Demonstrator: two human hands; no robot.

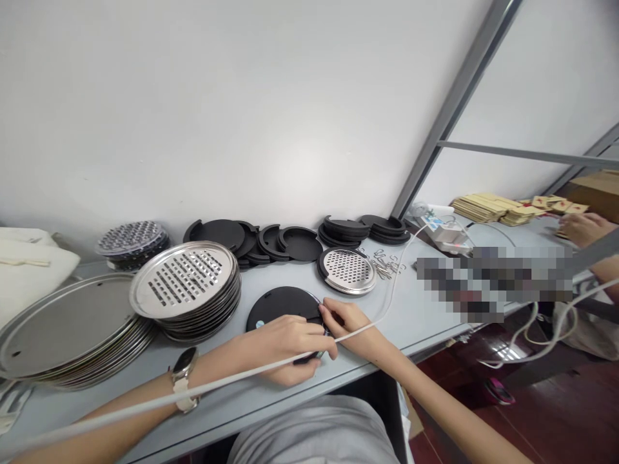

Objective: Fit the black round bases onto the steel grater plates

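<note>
Item: one black disc (pixel 278 303), round, flat-faced, small pale-blue sticker (pixel 260 324) near its left edge. Location: on the desk (pixel 411 306), in front of the wearer, right of the slotted metal plates (pixel 186 280) and nearer the wearer than the perforated metal disc (pixel 348 269).

Left hand (pixel 294 345), watch (pixel 184 364) at the wrist: grip closed about the disc's near right edge, fingers above, thumb below; the exact contact is hidden. Right hand (pixel 351 322): bent fingertips at the right rim; whether they pinch or merely press, I cannot tell.

Handling, as judged from here: probably light, stiff, likely plastic; smooth face apt to slide under a flat palm. Thin edge possibly brittle if twisted. Best hold: opposite points of the rim, thumb under, fingers over, clear of the face.

Note: white cord (pixel 242 372) passes before the left hand.
</note>
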